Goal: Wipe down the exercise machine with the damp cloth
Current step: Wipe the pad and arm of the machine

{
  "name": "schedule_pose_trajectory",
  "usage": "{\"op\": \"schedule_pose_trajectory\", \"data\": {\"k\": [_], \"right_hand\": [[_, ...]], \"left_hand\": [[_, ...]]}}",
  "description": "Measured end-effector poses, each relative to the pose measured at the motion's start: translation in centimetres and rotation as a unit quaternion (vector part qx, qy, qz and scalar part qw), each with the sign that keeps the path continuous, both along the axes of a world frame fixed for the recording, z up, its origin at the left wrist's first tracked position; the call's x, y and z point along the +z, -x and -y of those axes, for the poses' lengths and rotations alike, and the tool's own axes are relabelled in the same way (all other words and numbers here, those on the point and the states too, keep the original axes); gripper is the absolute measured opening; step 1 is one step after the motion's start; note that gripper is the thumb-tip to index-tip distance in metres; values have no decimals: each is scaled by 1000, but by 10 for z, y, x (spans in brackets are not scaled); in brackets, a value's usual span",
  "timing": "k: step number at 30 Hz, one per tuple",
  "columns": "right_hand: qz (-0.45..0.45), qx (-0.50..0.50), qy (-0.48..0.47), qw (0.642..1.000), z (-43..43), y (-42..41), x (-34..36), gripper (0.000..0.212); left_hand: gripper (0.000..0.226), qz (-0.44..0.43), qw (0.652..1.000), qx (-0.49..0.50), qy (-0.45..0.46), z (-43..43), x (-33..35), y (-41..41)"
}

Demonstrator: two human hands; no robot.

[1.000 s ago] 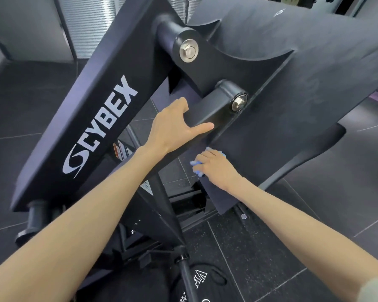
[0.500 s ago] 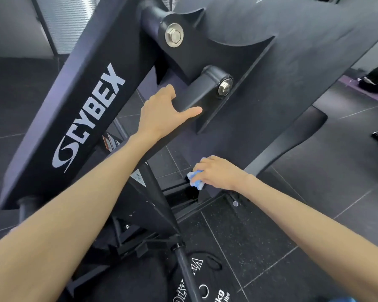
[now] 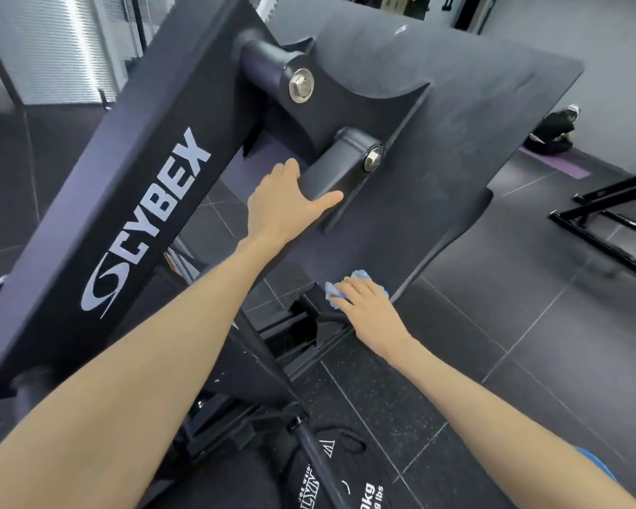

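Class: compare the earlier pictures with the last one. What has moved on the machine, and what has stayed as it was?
The right hand has slid the blue cloth down the black footplate to its lower edge. Nothing was picked up or let go. The left hand stays gripping the link arm.

Matt black plate (image 3: pixel 437 170), shiny metal bolts (image 3: pixel 301 85)

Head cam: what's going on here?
A person is wiping a black Cybex machine. The right hand presses a blue cloth against the lower edge of the big footplate. The left hand grips the black link arm below the plate's pivot bolts, apparently to steady it.
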State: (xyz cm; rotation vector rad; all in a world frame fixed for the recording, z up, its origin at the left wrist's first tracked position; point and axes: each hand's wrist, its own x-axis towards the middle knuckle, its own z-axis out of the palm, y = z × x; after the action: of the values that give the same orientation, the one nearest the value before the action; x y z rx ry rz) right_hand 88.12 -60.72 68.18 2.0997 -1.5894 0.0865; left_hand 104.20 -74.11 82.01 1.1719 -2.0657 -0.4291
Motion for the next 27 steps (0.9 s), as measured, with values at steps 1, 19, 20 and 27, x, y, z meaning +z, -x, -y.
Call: {"op": "schedule_pose_trajectory", "data": {"k": [1,19,20,27], "right_hand": [[-12,23,-27,999,-6,-3,-8,39],[-23,44,-76,996,40,32,58,43],[-19,31,-69,997,50,37,68,40],[-49,66,-94,992,72,28,64,40]], "left_hand": [[61,2,1000,-2,0,0,0,0],[55,-45,999,-20,-15,-3,-4,-6],[53,-66,997,-25,-28,-3,-4,-8],[31,-98,995,-3,-26,-7,-19,-28]]}}
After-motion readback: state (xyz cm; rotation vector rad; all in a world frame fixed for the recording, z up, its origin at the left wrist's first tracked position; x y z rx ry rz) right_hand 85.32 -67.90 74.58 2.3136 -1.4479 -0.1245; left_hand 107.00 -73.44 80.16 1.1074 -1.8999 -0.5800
